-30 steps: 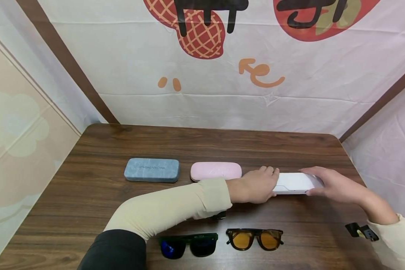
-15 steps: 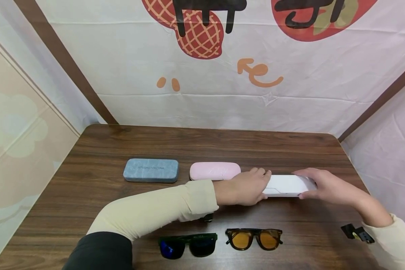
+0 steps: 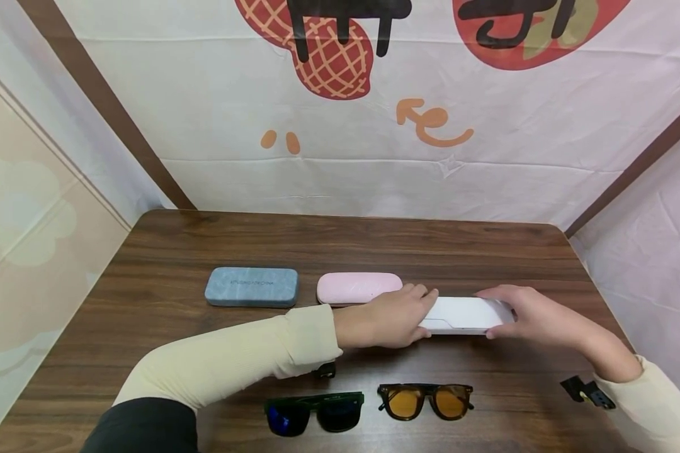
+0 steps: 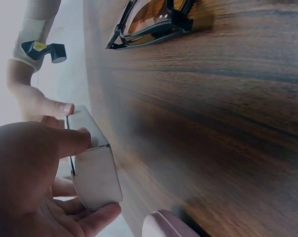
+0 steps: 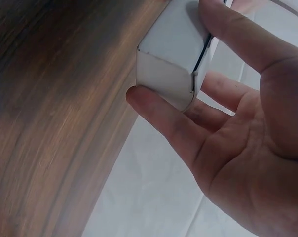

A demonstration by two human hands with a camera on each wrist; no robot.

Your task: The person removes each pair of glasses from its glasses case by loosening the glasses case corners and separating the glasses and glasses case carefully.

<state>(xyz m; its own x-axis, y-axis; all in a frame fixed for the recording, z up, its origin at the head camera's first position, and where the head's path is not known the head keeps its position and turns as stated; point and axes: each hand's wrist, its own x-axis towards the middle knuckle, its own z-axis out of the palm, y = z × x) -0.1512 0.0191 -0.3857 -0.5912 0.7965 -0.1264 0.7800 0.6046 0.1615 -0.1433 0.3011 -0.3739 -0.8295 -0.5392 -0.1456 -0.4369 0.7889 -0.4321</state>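
A white glasses case (image 3: pixel 464 314), closed, lies between my two hands at the right of the table. My left hand (image 3: pixel 388 316) grips its left end, thumb on the near side and fingers over the far side. The right end is gripped by my right hand (image 3: pixel 535 318), with the thumb in front and the fingers behind. In the left wrist view, the case (image 4: pixel 97 175) shows its end face and a dark lid seam. The right wrist view has the case's other end (image 5: pixel 166 76) between thumb and fingers. A pink glasses case (image 3: pixel 358 287) sits just behind my left hand.
A blue glasses case (image 3: pixel 252 287) lies further left in the same row. Nearer to me are dark sunglasses (image 3: pixel 314 413) and orange-lensed glasses (image 3: pixel 425 401). The wooden table (image 3: pixel 340 245) meets a printed cloth backdrop (image 3: pixel 215 113) at its back edge.
Both hands have moved left and slightly nearer with the white glasses case between them, bringing it closer to the pink case. The other cases and glasses stay in place.
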